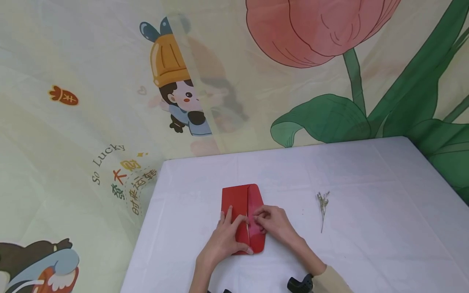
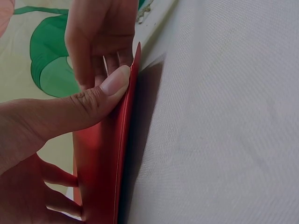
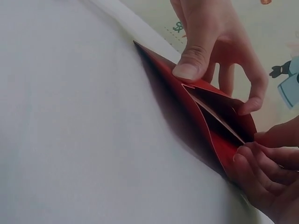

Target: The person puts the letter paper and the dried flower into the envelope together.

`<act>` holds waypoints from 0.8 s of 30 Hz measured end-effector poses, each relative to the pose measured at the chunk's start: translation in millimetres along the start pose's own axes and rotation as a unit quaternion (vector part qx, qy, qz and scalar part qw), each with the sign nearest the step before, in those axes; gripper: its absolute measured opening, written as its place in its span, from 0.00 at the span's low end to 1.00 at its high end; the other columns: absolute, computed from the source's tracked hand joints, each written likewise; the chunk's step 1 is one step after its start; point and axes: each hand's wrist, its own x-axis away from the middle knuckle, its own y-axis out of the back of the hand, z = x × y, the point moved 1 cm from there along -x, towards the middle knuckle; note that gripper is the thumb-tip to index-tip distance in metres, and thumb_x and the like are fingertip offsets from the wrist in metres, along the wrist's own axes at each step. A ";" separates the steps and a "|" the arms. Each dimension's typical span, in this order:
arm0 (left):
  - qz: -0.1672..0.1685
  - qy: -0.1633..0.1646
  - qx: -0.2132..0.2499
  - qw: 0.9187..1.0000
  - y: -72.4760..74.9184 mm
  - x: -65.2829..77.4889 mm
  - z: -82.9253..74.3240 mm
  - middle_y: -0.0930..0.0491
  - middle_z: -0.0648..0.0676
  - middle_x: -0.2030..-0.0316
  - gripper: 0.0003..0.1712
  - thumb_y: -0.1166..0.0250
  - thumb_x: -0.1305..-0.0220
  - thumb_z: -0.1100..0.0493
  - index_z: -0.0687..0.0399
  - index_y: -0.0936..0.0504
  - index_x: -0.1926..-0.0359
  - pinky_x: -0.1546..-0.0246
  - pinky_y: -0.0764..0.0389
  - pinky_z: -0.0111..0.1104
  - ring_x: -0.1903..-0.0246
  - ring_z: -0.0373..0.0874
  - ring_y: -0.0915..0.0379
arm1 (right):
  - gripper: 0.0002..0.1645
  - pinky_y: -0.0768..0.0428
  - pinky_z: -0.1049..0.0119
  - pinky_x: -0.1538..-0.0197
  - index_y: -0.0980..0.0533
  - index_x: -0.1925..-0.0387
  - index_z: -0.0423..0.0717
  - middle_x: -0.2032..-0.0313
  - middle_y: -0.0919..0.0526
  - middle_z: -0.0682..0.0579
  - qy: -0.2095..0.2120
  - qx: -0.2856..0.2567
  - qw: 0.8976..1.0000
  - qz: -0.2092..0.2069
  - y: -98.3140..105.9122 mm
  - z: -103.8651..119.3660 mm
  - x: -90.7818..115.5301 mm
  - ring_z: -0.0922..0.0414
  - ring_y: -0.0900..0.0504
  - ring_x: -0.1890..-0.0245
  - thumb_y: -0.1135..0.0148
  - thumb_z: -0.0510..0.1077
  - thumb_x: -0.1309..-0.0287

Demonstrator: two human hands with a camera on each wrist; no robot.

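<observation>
A red envelope (image 1: 234,197) lies on the white-covered table with its flap (image 1: 259,240) folded out to the right. My left hand (image 1: 223,240) grips it, the thumb (image 2: 114,81) at the near edge and a bent finger at the mouth. The mouth gapes in the right wrist view, where the pale edge of a thin card (image 3: 219,116) shows inside the envelope. At the mouth my right hand (image 1: 276,224) pinches the end of that card between thumb and fingers. Most of the card is hidden within the envelope.
A small sprig of dried flowers (image 1: 323,207) lies on the white tabletop (image 1: 381,228), right of the envelope. Behind the table hangs a printed cloth (image 1: 234,49) with a large pink flower. Dark wrist gear (image 1: 300,284) sits by the right sleeve (image 1: 329,280).
</observation>
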 end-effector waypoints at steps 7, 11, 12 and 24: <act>-0.001 0.001 0.003 1.000 0.1 -0.2 -1.2 0.49 0.70 0.22 0.40 0.16 0.55 0.40 0.32 0.27 0.43 0.47 0.23 0.71 0.26 0.82 0.56 | 0.08 0.21 0.70 0.73 0.14 0.57 0.42 0.73 0.14 0.52 -0.012 0.046 0.998 -0.033 16.7 0.0 10.2 0.61 0.20 0.77 0.31 0.41 0.37; -0.002 0.003 0.005 1.000 0.8 -0.3 -1.7 0.48 0.70 0.22 0.40 0.16 0.55 0.40 0.33 0.27 0.43 0.47 0.23 0.70 0.26 0.82 0.56 | 0.12 0.22 0.69 0.72 0.15 0.52 0.41 0.71 0.14 0.51 -0.027 0.042 0.998 -0.043 25.0 -2.3 13.4 0.60 0.19 0.77 0.32 0.40 0.35; -0.002 0.003 0.005 1.000 0.9 -0.2 -1.8 0.48 0.70 0.22 0.40 0.16 0.55 0.41 0.33 0.27 0.42 0.47 0.23 0.70 0.26 0.82 0.56 | 0.13 0.22 0.69 0.72 0.16 0.50 0.41 0.71 0.14 0.51 -0.032 0.043 0.998 -0.046 27.1 -3.2 14.4 0.59 0.19 0.77 0.33 0.40 0.35; -0.001 -0.003 0.012 1.000 1.0 0.3 -1.9 0.49 0.70 0.21 0.39 0.16 0.54 0.41 0.32 0.27 0.43 0.46 0.24 0.70 0.26 0.82 0.56 | 0.13 0.23 0.69 0.70 0.15 0.50 0.45 0.61 0.12 0.50 -0.080 0.107 0.985 -0.108 73.9 -9.8 39.7 0.60 0.20 0.71 0.33 0.43 0.34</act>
